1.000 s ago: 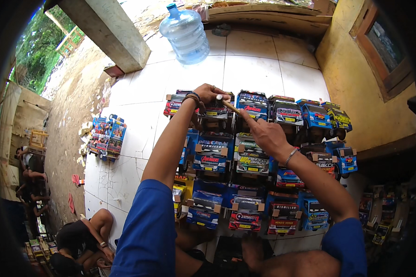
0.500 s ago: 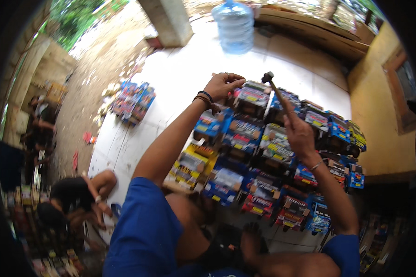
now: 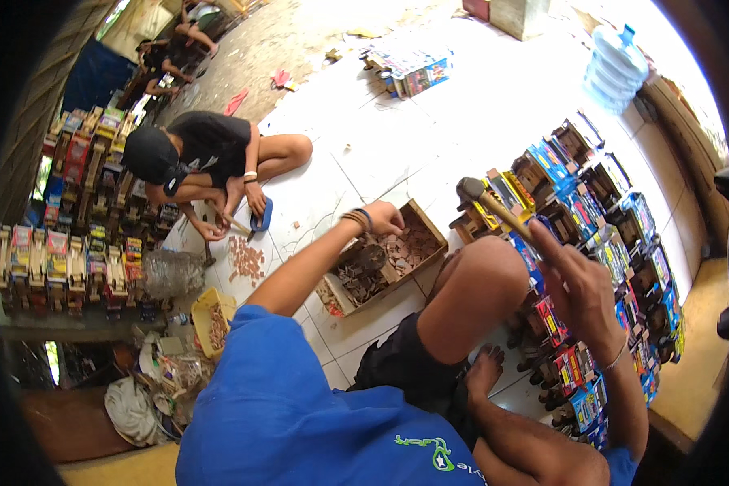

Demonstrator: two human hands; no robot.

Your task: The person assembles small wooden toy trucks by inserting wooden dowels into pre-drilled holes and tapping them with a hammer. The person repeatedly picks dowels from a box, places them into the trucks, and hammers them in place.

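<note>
While the right hand (image 3: 579, 296) keeps its fingers wrapped around the wooden handle of a hammer (image 3: 504, 214), its head jutting out past the fingertips on the side toward the open box (image 3: 403, 280), the left hand (image 3: 383, 219) hangs over that box with fingers bent inward above the small brown chips (image 3: 413, 241), and I can't tell whether it pinches one. As for writing, the blue T-shirt (image 3: 300, 405) bears green and white lettering, and the toy trucks (image 3: 573, 364) rowed at right wear bright printed panels too small to read.
</note>
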